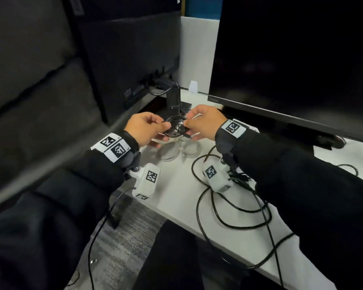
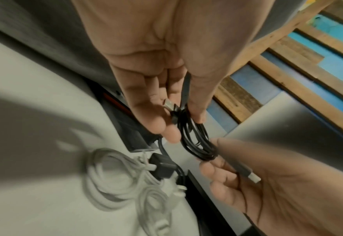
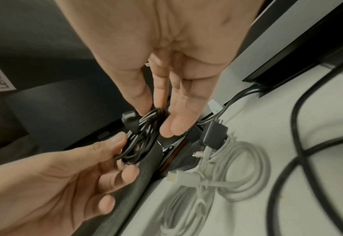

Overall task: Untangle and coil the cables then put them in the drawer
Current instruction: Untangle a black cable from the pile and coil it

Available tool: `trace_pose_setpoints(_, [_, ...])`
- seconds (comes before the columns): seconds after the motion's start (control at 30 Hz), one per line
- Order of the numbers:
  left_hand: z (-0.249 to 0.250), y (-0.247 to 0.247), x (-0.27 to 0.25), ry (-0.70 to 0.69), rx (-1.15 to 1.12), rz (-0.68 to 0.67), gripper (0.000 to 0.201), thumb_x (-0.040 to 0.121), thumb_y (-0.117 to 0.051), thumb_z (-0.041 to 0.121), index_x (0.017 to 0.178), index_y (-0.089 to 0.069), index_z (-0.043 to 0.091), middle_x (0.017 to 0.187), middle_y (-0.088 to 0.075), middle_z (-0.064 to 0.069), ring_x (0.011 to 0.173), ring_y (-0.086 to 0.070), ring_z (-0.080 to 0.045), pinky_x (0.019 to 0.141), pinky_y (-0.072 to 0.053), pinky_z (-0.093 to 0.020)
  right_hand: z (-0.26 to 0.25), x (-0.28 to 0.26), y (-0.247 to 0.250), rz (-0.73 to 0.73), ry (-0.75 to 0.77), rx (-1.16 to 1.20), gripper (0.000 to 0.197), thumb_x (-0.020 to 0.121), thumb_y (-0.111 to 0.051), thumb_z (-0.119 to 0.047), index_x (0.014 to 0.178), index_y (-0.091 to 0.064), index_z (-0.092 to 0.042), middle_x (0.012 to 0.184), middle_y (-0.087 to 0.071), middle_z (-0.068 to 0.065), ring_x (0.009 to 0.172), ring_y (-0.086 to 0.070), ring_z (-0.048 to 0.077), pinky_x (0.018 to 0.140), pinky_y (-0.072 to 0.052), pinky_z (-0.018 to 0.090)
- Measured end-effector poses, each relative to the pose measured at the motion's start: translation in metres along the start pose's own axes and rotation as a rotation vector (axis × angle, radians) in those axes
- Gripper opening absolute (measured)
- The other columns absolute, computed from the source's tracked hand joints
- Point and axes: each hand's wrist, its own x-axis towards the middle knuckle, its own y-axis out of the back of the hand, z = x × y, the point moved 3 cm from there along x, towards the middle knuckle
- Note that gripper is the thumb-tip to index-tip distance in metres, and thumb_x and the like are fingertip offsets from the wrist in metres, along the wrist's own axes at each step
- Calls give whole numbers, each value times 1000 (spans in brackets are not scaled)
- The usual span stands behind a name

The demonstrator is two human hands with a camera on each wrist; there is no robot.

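A small black cable coil (image 1: 176,128) hangs above the white desk (image 1: 182,206), held between both hands. My left hand (image 1: 163,128) pinches its left side, thumb over fingers (image 2: 156,121). A metal USB plug (image 2: 167,105) lies against those fingers. My right hand (image 1: 187,124) pinches the opposite side of the coil (image 3: 141,140), and the other plug (image 2: 251,177) lies across its palm. Two white coiled cables (image 1: 177,151) lie on the desk just beneath the hands. A long black cable (image 1: 231,208) sprawls in loose loops near the desk's front edge.
A large dark monitor (image 1: 291,70) stands right behind the hands. The back of a second monitor (image 3: 0,78) and its stand (image 1: 174,97) are at the left. A black adapter (image 3: 215,132) sits beside the white cables. The desk's edge drops to carpet (image 1: 124,243) at the left.
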Motion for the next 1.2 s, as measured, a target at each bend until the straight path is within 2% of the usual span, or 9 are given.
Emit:
trace_pose_setpoints(0.17, [-24,20,17,105,111,108,18,87,-76,25,87,-64,12,76,-72,-8,54,-68,-10,46,-49,-22,1,33,-31,-43,-49,-38,5,91,-69,-14,95,-68,-12,93,-72,16,80,-68,24,80,-62,45])
trace_pose_setpoints(0.3, [-38,28,28,149,219,153,23,85,-78,31,81,-66,11,75,-71,-9,49,-55,-11,40,-41,-16,10,58,-50,-114,-129,-139,26,93,-68,-25,112,-69,-7,92,-66,7,74,-63,16,73,-59,34])
trace_pose_setpoints(0.47, [-52,36,45,175,392,158,29,81,-80,32,74,-68,6,69,-65,-8,59,-55,-20,62,-49,-29,22,76,-69,-166,-190,-172,39,90,-71,-27,121,-65,-3,88,-64,2,70,-63,12,54,-52,22])
trace_pose_setpoints(0.53, [-55,36,51,184,512,139,37,82,-79,38,84,-71,2,73,-68,-7,71,-63,-25,76,-56,-33,23,78,-74,-186,-187,-210,41,90,-71,-29,121,-65,-3,93,-64,4,70,-62,12,54,-51,22])
trace_pose_setpoints(0.63, [-54,36,54,200,687,104,48,82,-75,47,97,-72,2,92,-73,-13,92,-70,-29,87,-56,-40,18,77,-78,-213,-162,-345,43,91,-68,-35,119,-66,-2,103,-68,12,87,-70,24,74,-62,37])
trace_pose_setpoints(0.7, [-52,36,55,208,730,81,56,84,-70,55,101,-71,1,96,-73,-15,95,-69,-31,88,-56,-40,11,72,-78,-231,-125,-458,47,92,-66,-41,119,-66,-3,112,-70,15,100,-69,30,90,-59,44])
trace_pose_setpoints(0.83, [-47,43,52,199,572,132,54,92,-58,56,107,-68,5,97,-73,-14,96,-69,-30,93,-54,-42,-11,57,-67,-257,-3,-703,50,99,-53,-45,127,-64,-5,123,-65,15,116,-61,31,93,-50,35])
trace_pose_setpoints(1.03, [-21,37,39,74,374,248,31,94,-64,40,100,-69,9,83,-64,0,86,-61,-22,81,-48,-30,-26,31,-11,-111,40,-551,42,96,-60,-44,120,-69,-11,119,-69,7,113,-63,24,99,-51,39])
trace_pose_setpoints(1.2, [10,-19,26,-130,356,107,28,93,-67,27,92,-68,-1,79,-61,-7,72,-54,-16,63,-44,-18,-2,-13,59,17,9,-469,30,91,-68,-40,102,-73,-13,94,-73,5,95,-69,21,70,-51,25])
